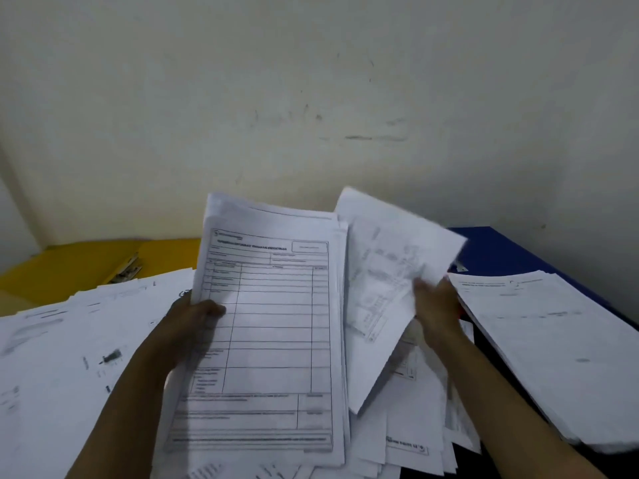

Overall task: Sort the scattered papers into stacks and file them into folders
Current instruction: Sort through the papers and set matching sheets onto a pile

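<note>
My left hand [193, 319] grips the left edge of a thick stack of printed forms [273, 333], held upright in front of me with a ruled table on its top sheet. My right hand [435, 305] pinches a single loose sheet [387, 271], blurred and tilted to the right of that stack. Scattered papers [62, 357] cover the desk on the left, and more loose sheets [411, 420] lie under the held stack. An open yellow folder [69, 267] with a metal clip lies at the back left. A blue folder [501, 254] lies at the back right.
A tidy pile of forms [553, 340] rests on the blue folder at the right, reaching toward the desk's front. A scuffed pale wall [311, 98] rises directly behind the desk. A dark strip of desk [484, 344] shows between the loose sheets and the right pile.
</note>
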